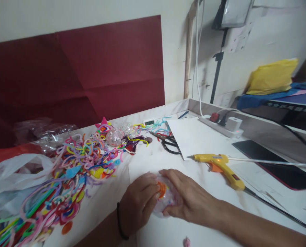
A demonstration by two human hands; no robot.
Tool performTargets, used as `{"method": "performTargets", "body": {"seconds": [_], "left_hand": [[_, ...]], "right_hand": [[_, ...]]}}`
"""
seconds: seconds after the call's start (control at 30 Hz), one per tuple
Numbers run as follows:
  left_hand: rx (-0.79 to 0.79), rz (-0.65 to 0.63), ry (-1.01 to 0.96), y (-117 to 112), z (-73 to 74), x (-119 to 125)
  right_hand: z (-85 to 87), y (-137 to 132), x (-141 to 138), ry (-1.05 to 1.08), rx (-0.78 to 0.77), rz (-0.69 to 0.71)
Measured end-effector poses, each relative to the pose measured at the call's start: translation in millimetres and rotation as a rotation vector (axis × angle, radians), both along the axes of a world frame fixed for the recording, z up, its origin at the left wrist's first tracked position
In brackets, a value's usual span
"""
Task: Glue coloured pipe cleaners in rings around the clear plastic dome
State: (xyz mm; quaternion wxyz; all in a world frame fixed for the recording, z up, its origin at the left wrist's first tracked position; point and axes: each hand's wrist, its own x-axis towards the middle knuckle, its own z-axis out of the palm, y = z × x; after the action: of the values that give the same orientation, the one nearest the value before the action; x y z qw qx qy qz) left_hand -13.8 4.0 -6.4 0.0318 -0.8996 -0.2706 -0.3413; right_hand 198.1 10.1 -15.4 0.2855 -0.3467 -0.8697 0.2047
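Pink scrap (186,242) lay on the table (271,197) at the bottom edge, closest to the lens, between the two forearms. Just above it both hands were together, clamped on one clear ball (167,200). Left hand (140,202) gripped it from the left, thumb and fingers curled in. Right hand (191,199) cupped it from the right, fingers over the top. Ball sat low over the table, front centre; could not tell if it touched the surface. Orange disc (161,189) was on the ball's upper left, right at the left fingertips. Black band (120,223) circled the left wrist.

Yellow glue gun (220,166) lay on the table to the right of the hands, near but apart, nozzle pointing left, cord trailing off right. White sheet (194,137) lay behind the gun. Black scissors (171,144) lay at the sheet's left edge. Second clear ball (114,137) sat further back, well apart from the hands. Big pile of coloured loops (73,171) covered the left side of the table. White bag (11,178) was at the far left, touching the pile. Loose orange disc (67,227) lay at the pile's near edge. Power strip (221,125) ran along the back right with a white plug in it. Dark tablet (271,161) lay flat on the right. Red paper (78,68) covered the wall behind. Yellow pillow (271,77) was at the far right.
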Motion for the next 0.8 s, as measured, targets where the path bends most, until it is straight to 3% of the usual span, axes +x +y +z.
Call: {"method": "performTargets", "body": {"seconds": [0.47, 0.8], "left_hand": [[0.027, 0.083, 0.086, -8.1, -2.7, -0.4], [0.068, 0.111, 0.077, -7.0, -2.6, 1.1]], "right_hand": [[26.9, 32.1, 22.2, -0.164, -0.182, 0.154], [8.1, 14.5, 11.9, -0.105, -0.194, 0.016]]}}
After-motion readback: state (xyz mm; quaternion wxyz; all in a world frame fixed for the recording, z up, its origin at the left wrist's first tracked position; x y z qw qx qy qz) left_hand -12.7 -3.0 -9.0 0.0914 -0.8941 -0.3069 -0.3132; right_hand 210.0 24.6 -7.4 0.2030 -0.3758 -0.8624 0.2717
